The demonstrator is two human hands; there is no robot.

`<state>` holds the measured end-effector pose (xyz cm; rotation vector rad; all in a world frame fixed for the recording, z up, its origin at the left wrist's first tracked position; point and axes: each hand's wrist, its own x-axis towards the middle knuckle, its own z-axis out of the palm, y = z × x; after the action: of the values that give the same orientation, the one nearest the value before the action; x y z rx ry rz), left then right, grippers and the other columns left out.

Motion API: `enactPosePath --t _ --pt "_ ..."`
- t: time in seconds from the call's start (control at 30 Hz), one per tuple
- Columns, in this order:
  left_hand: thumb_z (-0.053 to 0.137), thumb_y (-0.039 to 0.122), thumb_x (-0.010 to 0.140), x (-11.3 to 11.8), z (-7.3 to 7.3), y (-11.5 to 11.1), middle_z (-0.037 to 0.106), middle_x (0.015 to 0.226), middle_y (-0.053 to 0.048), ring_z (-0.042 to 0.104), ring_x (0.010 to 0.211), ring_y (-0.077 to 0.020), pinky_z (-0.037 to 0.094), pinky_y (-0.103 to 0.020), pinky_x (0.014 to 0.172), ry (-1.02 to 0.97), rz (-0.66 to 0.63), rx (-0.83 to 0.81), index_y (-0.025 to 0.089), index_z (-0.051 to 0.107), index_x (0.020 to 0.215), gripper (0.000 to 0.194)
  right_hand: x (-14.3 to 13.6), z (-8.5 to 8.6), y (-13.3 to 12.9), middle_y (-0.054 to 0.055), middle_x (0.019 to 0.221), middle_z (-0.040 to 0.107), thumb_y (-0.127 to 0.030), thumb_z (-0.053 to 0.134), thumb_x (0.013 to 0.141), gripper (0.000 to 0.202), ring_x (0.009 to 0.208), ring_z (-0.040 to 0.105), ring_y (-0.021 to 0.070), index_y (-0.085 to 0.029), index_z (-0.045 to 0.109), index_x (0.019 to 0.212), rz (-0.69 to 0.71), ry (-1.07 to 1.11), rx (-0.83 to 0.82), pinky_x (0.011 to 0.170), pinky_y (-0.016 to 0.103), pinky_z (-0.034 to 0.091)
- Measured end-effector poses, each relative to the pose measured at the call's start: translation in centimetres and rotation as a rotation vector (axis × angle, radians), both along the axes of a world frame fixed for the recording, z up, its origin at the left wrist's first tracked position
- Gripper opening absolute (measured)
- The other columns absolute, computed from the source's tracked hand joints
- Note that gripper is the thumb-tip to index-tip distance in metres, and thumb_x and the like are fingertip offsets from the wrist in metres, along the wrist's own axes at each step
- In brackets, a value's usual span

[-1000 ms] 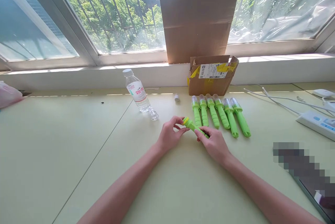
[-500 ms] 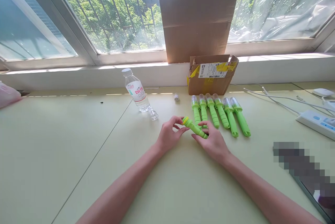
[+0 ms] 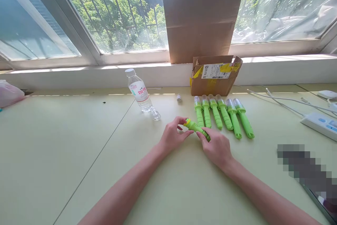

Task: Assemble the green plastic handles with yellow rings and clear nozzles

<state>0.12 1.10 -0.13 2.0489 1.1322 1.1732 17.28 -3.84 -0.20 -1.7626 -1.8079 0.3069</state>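
Note:
Between my hands is a green stick-shaped handle (image 3: 194, 126), tilted, with a yellow ring at its upper left end and ridges along its body. My left hand (image 3: 172, 134) pinches that ringed end between thumb and fingers. The fingers of my right hand (image 3: 216, 145) wrap round its lower right end. Just beyond, several green sticks with clear caps (image 3: 222, 112) lie side by side in a row. A loose clear cap (image 3: 155, 114) lies left of my left hand, and a small whitish cylinder (image 3: 179, 98) stands farther back; its kind is unclear.
A water bottle (image 3: 139, 91) stands behind the loose clear cap. An opened cardboard box (image 3: 214, 84) sits against the window ledge. At the right are a white power strip (image 3: 319, 126) with cables and a dark, pixelated object (image 3: 305, 169). A pink bag (image 3: 10, 94) is at far left.
My right hand has turned and closed more over the handle's lower end. My left hand stays at the ringed end. The whole view has shifted slightly.

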Motion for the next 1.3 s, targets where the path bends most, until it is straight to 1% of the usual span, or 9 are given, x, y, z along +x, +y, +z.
enactPosePath --t 0.17,0.37,0.47,0.57,0.7,0.77,0.87,1.07,1.3 --pt "0.068 0.03 0.073 -0.01 -0.07 0.05 0.066 0.1 -0.004 0.065 0.088 -0.0175 0.056 -0.032 0.068 -0.007 -0.001 0.0 0.021 0.051 0.09 0.026 0.23 0.54 0.14 -0.003 0.064 0.062 -0.048 0.042 0.086 0.032 0.054 0.049 0.0119 -0.026 0.064 0.093 0.02 0.074 -0.077 0.053 0.023 0.029" --pt "0.069 0.029 0.072 -0.12 -0.13 0.05 0.067 0.101 -0.003 0.064 0.077 -0.0141 0.057 -0.031 0.066 -0.001 0.03 0.026 0.021 0.05 0.085 0.025 0.36 0.51 0.38 -0.002 0.065 0.063 -0.049 0.042 0.085 0.034 0.055 0.05 0.0121 -0.023 0.063 0.093 0.039 0.11 -0.096 0.053 0.023 0.031" --pt "0.069 0.03 0.072 -0.16 -0.17 0.07 0.067 0.102 -0.004 0.065 0.073 -0.0135 0.056 -0.032 0.065 -0.001 0.041 0.032 0.02 0.049 0.082 0.024 0.34 0.27 0.59 -0.003 0.066 0.062 -0.045 0.048 0.082 0.031 0.055 0.051 0.0127 -0.024 0.059 0.101 0.064 0.087 -0.077 0.053 0.023 0.031" --pt "0.068 0.031 0.073 -0.15 -0.25 0.1 0.067 0.1 -0.004 0.066 0.08 -0.0156 0.057 -0.033 0.066 -0.024 0.028 0.036 0.02 0.049 0.081 0.023 0.28 0.08 0.65 -0.004 0.067 0.062 -0.039 0.053 0.078 0.031 0.055 0.05 0.0132 -0.025 0.055 0.106 0.054 0.041 -0.055 0.052 0.024 0.031" --pt "0.067 0.032 0.074 -0.09 -0.35 0.11 0.067 0.099 -0.005 0.065 0.089 -0.0187 0.057 -0.034 0.067 -0.041 0.019 0.047 0.02 0.05 0.083 0.023 0.12 0.12 0.43 -0.002 0.084 0.064 -0.033 0.053 0.078 0.018 0.066 0.055 0.0133 -0.024 0.056 0.093 0.027 0.092 0.022 0.056 0.024 0.035" --pt "0.068 0.031 0.074 -0.08 -0.35 0.1 0.067 0.097 -0.005 0.065 0.09 -0.0194 0.057 -0.034 0.067 -0.04 0.022 0.057 0.02 0.05 0.083 0.023 0.03 0.21 0.3 -0.002 0.089 0.064 -0.034 0.054 0.078 0.017 0.066 0.054 0.0123 -0.025 0.057 0.092 0.018 0.121 0.05 0.057 0.024 0.036" --pt "0.068 0.029 0.073 -0.1 -0.29 0.09 0.067 0.098 -0.005 0.065 0.09 -0.019 0.057 -0.033 0.066 -0.024 0.015 0.057 0.02 0.049 0.085 0.024 -0.04 0.31 0.28 -0.004 0.088 0.065 -0.036 0.056 0.077 0.018 0.06 0.052 0.0107 -0.026 0.058 0.092 -0.007 0.162 0.032 0.057 0.025 0.037" --pt "0.064 0.017 0.074 -0.1 -0.21 0.12 0.064 0.109 -0.005 0.064 0.089 -0.016 0.057 -0.031 0.068 0.016 -0.025 0.033 0.021 0.048 0.09 0.023 0.27 0.31 0.58 -0.003 0.087 0.066 -0.035 0.058 0.075 0.02 0.067 0.055 0.0133 -0.027 0.062 0.092 0.018 0.26 -0.008 0.059 0.025 0.04" --pt "0.064 0.016 0.073 -0.13 -0.15 0.02 0.065 0.107 -0.005 0.063 0.091 -0.0159 0.057 -0.03 0.069 0.024 -0.023 0.036 0.021 0.047 0.091 0.026 0.45 0.35 0.36 -0.001 0.086 0.068 -0.037 0.056 0.076 0.025 0.064 0.054 0.0127 -0.025 0.066 0.096 0.061 0.284 -0.019 0.057 0.023 0.039"
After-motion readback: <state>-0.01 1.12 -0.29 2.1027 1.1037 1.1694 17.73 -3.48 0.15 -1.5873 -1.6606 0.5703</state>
